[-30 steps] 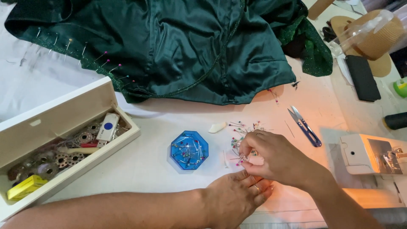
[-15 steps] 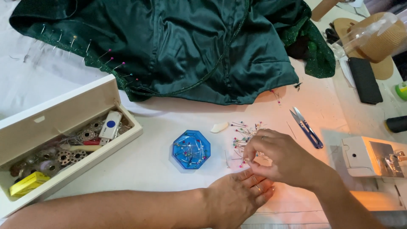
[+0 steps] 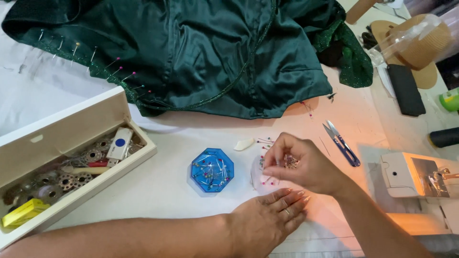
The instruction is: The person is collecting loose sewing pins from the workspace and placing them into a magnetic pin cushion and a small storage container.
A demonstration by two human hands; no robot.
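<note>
The right hand (image 3: pixel 299 165) pinched a cluster of round-headed steel pins (image 3: pixel 289 162); the left hand (image 3: pixel 267 220) lay flat, fingers together, near the blue octagonal plastic pin box (image 3: pixel 212 170).

Work surface: a table (image 3: pixel 162 191) under a white covering, filling the frame. Upper half: a dark green satin garment (image 3: pixel 201 52), spread flat, its left edge set with pins. Left side: an open cream wooden box (image 3: pixel 62 157) of bobbins and sewing notions. Centre: a blue octagonal pin box (image 3: pixel 212 170); just upper right of it, a small white chalk piece (image 3: pixel 244 144); beside that, loose pins (image 3: pixel 266 141). Right of centre: blue-handled thread snips (image 3: pixel 341 142). Right edge: a white sewing machine (image 3: pixel 420 177). Upper right: a black flat case (image 3: pixel 405 89) and a straw hat (image 3: pixel 406 48).
</note>
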